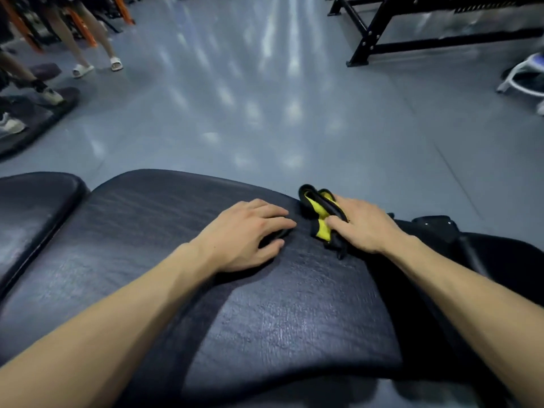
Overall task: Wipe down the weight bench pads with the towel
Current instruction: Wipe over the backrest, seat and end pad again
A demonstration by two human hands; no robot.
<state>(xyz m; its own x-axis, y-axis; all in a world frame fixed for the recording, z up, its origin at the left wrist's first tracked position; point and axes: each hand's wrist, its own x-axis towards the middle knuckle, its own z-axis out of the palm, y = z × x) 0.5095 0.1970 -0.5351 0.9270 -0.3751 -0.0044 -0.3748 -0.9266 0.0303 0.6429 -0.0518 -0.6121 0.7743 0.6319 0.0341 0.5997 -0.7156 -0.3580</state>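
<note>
Black and yellow, the towel [319, 214] lies bunched at the right edge of the big bench pad [176, 231], right of frame centre. My right hand [363, 225] pinches it, thumb on top. My left hand [250, 235] rests beside it, fingers spread on something dark. Unwiped pad stretches leftward.

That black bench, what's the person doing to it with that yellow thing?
A person is leaning over the big dark bench pad to wipe it. Their right hand grips a bunched-up yellow and black towel near the pad's far right edge. Their left hand rests on the pad beside it, fingers spread. A second pad sits to the left, untouched by either hand. Some people's legs show across the grey floor.
</note>
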